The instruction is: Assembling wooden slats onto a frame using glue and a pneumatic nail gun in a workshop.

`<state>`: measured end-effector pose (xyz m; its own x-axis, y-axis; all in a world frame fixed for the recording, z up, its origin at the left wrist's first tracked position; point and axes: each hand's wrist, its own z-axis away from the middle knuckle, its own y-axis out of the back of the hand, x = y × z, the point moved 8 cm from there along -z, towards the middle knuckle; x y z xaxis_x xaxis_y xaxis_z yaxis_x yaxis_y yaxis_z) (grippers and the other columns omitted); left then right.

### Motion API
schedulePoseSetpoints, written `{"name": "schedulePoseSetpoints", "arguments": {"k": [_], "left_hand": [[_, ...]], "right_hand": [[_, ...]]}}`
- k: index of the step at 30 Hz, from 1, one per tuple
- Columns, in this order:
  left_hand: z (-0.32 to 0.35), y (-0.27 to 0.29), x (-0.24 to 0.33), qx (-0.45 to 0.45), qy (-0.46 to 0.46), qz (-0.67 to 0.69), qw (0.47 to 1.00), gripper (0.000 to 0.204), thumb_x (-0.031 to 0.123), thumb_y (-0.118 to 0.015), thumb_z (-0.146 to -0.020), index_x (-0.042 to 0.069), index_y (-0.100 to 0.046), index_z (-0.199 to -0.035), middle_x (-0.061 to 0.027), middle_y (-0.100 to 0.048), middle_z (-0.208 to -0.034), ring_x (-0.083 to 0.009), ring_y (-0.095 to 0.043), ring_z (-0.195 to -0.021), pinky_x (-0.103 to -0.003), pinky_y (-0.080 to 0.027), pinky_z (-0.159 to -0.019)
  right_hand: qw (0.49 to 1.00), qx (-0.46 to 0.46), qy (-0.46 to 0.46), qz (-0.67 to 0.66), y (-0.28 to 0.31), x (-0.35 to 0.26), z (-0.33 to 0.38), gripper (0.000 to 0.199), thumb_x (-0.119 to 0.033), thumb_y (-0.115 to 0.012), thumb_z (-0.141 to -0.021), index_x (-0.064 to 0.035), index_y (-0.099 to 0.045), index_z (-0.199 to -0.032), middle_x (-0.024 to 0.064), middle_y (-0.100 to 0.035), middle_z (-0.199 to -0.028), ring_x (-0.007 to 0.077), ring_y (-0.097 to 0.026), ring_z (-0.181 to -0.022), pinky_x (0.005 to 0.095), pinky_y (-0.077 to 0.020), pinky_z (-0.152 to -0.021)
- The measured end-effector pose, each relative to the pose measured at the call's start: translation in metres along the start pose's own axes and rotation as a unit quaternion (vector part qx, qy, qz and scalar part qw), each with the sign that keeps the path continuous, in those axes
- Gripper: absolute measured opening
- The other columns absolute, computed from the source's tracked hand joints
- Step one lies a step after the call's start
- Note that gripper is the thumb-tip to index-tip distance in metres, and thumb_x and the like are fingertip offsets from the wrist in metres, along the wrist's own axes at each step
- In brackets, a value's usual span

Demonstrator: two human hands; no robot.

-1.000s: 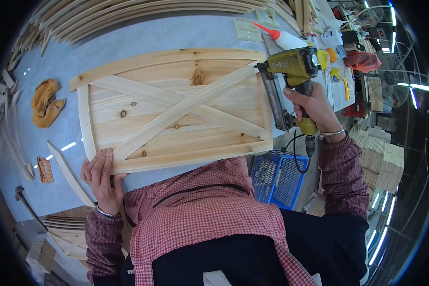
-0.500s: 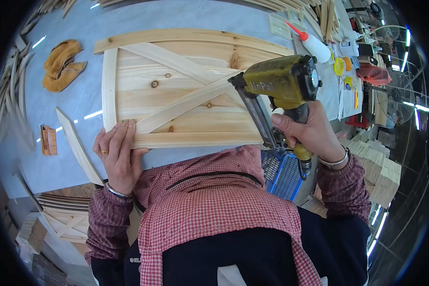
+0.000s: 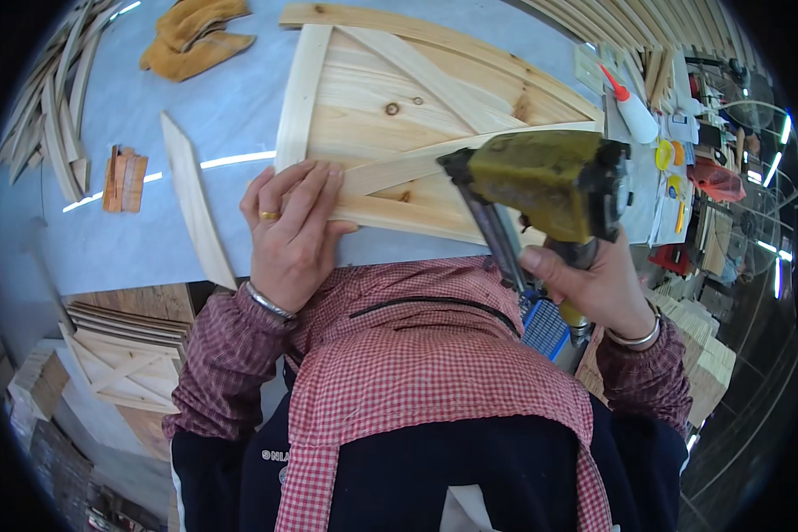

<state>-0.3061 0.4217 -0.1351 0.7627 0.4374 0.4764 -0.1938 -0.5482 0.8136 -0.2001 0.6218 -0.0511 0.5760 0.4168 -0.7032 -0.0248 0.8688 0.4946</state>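
A: Entry, hands first. Our left hand (image 3: 291, 232) lies flat with fingers spread, palm down on the near left corner of the wooden panel (image 3: 399, 133). It grips nothing; it only presses the panel onto the grey table (image 3: 151, 239).

B: And our right hand (image 3: 594, 288) is wrapped tight round the handle of the olive nail gun (image 3: 541, 182), index finger forward near the trigger. We cannot tell whether it rests on it. The gun's nose hangs over the near edge of the panel, at the lower rail, close to where a diagonal brace meets it.

A: Panel position: flat on the table, near edge right at our chest, X-shaped braces on top.

B: Judgement on technique: we should seat the nose square and flush on the rail before firing, so the nail goes straight down rather than out the side.

A: Agreed. We also judge that the left fingers should stay well clear of the nail line, and the downward press should stop the panel shifting.

B: Periphery: a loose batten (image 3: 195, 204) just left of our hand, yellow work gloves (image 3: 191, 35) at the far side, a glue bottle (image 3: 634, 111) to the right.
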Motion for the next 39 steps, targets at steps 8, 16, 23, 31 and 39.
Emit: {"name": "schedulePoseSetpoints", "arguments": {"k": [8,16,23,31,39], "left_hand": [[0.005,-0.002,-0.003,0.019,-0.004,0.018,1.000,0.050,0.023,-0.069,-0.074,0.002,-0.059,-0.118,-0.0078,-0.057,-0.117,-0.0243,-0.051,-0.112,-0.044,-0.030,-0.101],[0.003,-0.002,0.000,0.021,-0.011,0.018,1.000,0.051,0.022,-0.069,-0.074,0.002,-0.058,-0.118,-0.0079,-0.056,-0.116,-0.0250,-0.051,-0.112,-0.044,-0.030,-0.100],[-0.002,-0.002,0.004,-0.002,-0.019,0.006,1.000,0.051,0.024,-0.070,-0.074,0.002,-0.057,-0.118,-0.0099,-0.055,-0.116,-0.0263,-0.050,-0.112,-0.045,-0.030,-0.101],[-0.042,-0.009,0.054,-0.028,-0.080,0.013,0.996,0.055,0.027,-0.070,-0.074,0.003,-0.053,-0.121,-0.0124,-0.052,-0.120,-0.0297,-0.047,-0.116,-0.047,-0.028,-0.102],[-0.114,-0.070,0.095,-0.043,-0.160,-0.004,0.986,0.048,0.021,-0.068,-0.074,0.005,-0.055,-0.117,-0.0105,-0.054,-0.118,-0.0290,-0.050,-0.107,-0.043,-0.034,-0.095]], "right_hand": [[0.992,-0.042,0.085,0.088,-0.055,-0.027,-0.020,0.036,-0.023,-0.073,-0.078,0.0047,-0.059,-0.096,0.0191,-0.064,-0.078,0.0280,-0.064,-0.067,0.0354,-0.0497,-0.065],[0.987,-0.003,0.081,0.137,-0.045,-0.023,-0.008,0.036,-0.024,-0.073,-0.078,0.0051,-0.059,-0.094,0.0160,-0.064,-0.074,0.0250,-0.064,-0.068,0.0337,-0.0498,-0.065],[0.978,0.167,-0.119,-0.049,0.058,0.044,0.057,0.024,-0.021,-0.067,-0.084,0.0023,-0.061,-0.086,0.0012,-0.055,-0.058,0.0080,-0.052,-0.047,0.0230,-0.0402,-0.045],[0.920,0.323,-0.205,-0.089,0.109,0.136,0.135,0.020,-0.019,-0.065,-0.086,0.0002,-0.058,-0.087,-0.0011,-0.049,-0.053,0.0064,-0.043,-0.041,0.0216,-0.0336,-0.040],[0.924,0.289,-0.177,-0.175,0.099,0.176,0.144,0.020,-0.018,-0.066,-0.085,-0.0013,-0.057,-0.082,-0.0008,-0.049,-0.053,0.0067,-0.044,-0.041,0.0218,-0.0336,-0.040]]}}
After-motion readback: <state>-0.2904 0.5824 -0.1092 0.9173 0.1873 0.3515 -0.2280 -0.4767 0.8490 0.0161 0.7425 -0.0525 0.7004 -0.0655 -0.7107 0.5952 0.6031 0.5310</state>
